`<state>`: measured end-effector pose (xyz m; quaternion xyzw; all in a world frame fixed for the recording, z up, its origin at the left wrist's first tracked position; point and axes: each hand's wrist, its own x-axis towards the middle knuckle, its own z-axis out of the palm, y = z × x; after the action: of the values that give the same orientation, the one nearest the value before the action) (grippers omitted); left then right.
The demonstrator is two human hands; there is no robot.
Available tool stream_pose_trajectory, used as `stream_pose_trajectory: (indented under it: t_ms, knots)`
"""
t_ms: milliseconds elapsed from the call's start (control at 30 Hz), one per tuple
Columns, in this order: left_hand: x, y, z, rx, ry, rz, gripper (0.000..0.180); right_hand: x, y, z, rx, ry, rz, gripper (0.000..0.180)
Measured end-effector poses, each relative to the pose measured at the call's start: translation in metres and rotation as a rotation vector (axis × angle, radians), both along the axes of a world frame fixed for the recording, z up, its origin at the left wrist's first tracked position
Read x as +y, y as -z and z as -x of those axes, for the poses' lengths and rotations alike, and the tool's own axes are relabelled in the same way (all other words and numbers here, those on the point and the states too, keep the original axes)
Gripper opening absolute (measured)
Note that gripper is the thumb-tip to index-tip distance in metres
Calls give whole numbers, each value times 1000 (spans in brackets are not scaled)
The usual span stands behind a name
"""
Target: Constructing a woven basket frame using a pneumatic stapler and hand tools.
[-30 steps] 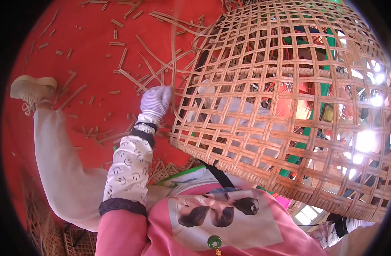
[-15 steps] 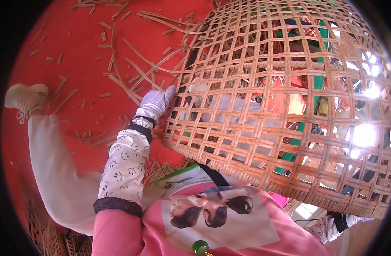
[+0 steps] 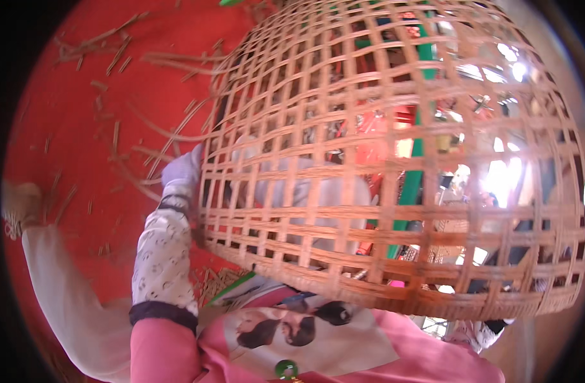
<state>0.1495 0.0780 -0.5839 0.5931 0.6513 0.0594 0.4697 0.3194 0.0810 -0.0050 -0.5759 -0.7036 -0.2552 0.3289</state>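
Note:
A large, openwork woven basket [image 3: 343,210] of tan strips fills the middle and right, tipped on its side in front of me. My left hand [image 3: 182,171], in a pale striped glove, is closed at its left edge, fingers partly hidden. A printed white sleeve cover with dark cuffs runs up that forearm. At the lower right, my right forearm [image 3: 474,335] in the same kind of sleeve reaches under the basket's near rim. Only a sliver of the right hand shows, so its fingers are hidden.
Cut strip offcuts lie scattered over the red floor [image 3: 69,147], and a pile of short pieces [image 3: 216,281] is by my lap. Long loose strips [image 3: 177,62] stick out beyond the basket's left edge. A green bar [image 3: 407,191] shows through the weave.
The basket has shifted left in the picture, with my left hand still at its edge. Less of my right hand shows now. The view has moved too, with some blur.

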Motion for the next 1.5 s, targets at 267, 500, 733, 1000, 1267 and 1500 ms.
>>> stream_pose_trajectory:
  t_ms: [267,500,733,1000,1267,1500]
  knots:
    - [-31,-13,55,99,-571,-333,27,-9,7,11,96,-180,11,32]
    - [-20,-211,110,-447,-933,-514,31,-43,9,68,-346,-306,379,69]
    - [-38,-392,111,-1082,-475,-678,34,-110,76,75,-431,-788,343,44]
    - [-15,-434,91,-1106,-267,-385,39,-56,71,24,163,-857,360,34]
    - [-2,-448,30,-819,-44,-148,41,-25,96,-6,371,-647,746,27]
    - [-14,-443,-15,-824,-185,-355,29,-33,104,-18,733,-873,679,23]
